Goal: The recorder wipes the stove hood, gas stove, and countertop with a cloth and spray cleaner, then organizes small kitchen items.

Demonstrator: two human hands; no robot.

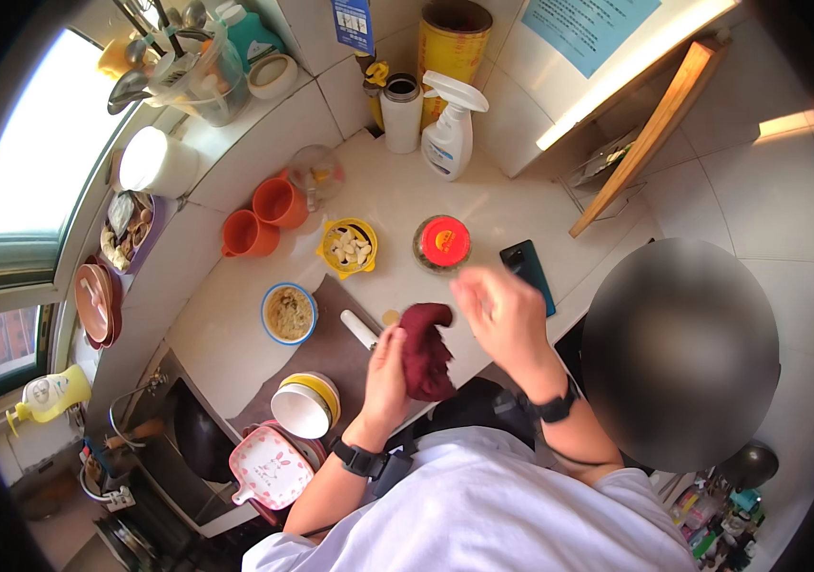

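Observation:
My left hand (389,375) holds a dark red cloth (425,354) near the counter's front edge. To the right of the cloth, my right hand (496,307) is raised and slightly blurred, its fingers curled; whether anything is between them cannot be told. Beyond the hands stands a jar with a red lid (445,242), and a dark green phone (530,275) lies to its right. A white handle (359,329) shows beside my left hand, its other end hidden. A yellow bowl of peeled garlic cloves (348,247) and a blue-rimmed bowl of minced food (290,313) sit further left.
Stacked bowls (301,409) and a pink-patterned square dish (272,466) stand by the sink (196,436). Orange mugs (250,233) are at the back left. A white spray bottle (448,132) and a white flask (401,114) stand at the back. A wooden board (646,136) leans at right.

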